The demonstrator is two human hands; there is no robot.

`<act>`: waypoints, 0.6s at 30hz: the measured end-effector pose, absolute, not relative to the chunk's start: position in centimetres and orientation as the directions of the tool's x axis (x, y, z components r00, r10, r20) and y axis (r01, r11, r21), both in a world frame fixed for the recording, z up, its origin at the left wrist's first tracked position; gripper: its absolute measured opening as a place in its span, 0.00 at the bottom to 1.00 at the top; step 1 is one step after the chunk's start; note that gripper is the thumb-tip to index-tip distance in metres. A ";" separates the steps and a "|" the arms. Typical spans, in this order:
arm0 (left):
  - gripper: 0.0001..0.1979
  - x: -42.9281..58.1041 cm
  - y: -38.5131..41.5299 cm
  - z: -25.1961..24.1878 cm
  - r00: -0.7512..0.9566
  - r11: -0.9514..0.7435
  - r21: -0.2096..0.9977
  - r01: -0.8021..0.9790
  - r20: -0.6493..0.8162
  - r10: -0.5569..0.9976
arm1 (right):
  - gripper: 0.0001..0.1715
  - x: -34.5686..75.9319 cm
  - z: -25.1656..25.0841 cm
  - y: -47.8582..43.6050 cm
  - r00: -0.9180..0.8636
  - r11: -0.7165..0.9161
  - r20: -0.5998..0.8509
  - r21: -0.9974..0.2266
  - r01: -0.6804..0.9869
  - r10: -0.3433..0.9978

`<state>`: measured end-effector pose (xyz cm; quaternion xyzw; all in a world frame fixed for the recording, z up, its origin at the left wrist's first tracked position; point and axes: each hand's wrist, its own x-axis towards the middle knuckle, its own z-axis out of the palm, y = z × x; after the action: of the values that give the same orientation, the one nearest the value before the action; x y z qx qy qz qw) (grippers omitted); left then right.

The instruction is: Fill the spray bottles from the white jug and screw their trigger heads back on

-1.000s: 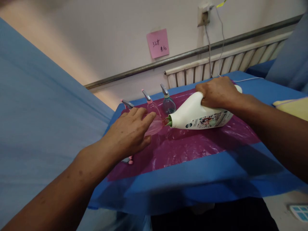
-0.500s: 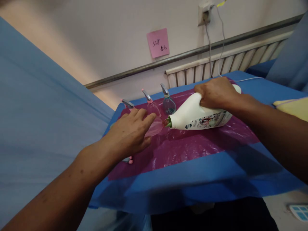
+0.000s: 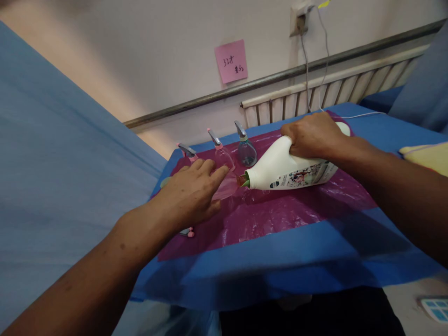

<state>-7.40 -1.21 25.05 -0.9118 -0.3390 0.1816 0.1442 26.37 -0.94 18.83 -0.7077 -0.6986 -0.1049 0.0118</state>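
Tipped on its side, a large white jug (image 3: 276, 163) is held at its handle by my right hand (image 3: 311, 135). Its green-rimmed mouth meets the neck of a clear pink bottle (image 3: 227, 185), which is tilted and has no pump on. My left hand (image 3: 196, 189) is wrapped round that bottle, fingers on its far side and thumb nearer me, hiding its base. Behind stand a clear bottle with a pink-collared pump (image 3: 223, 156) and a bluish pump bottle (image 3: 247, 153) with a little liquid. Another pump top (image 3: 188, 151) shows past my left fingers.
A purple plastic sheet (image 3: 259, 221) lies over the blue table cover (image 3: 280, 252). A loose pump head (image 3: 189, 232) lies by my left wrist. Yellow cloth (image 3: 427, 156) is at the right. A blue curtain (image 3: 63, 154) hangs at the left; a radiator (image 3: 336, 84) stands behind.
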 end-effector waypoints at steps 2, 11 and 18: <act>0.39 -7.3 -1.2 25.1 0.699 -0.725 -0.377 0.576 -0.232 0.676 | 0.19 26.3 18.8 -0.9 -0.009 -0.015 0.169 0.144 0.989 0.986; 0.39 -7.3 -1.0 25.0 0.703 -0.735 -0.379 0.562 -0.248 0.666 | 0.19 26.2 18.9 -0.7 -0.021 -0.003 0.160 0.146 0.989 0.987; 0.36 -6.9 -0.9 25.1 0.676 -0.729 -0.401 0.555 -0.293 0.676 | 0.21 26.4 18.6 -0.2 -0.023 0.009 0.160 0.084 0.996 0.987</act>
<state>-6.90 -0.90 25.14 -0.9046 -0.3401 0.2149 0.1411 26.38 -0.24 18.62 -0.6985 -0.7099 -0.0862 0.0276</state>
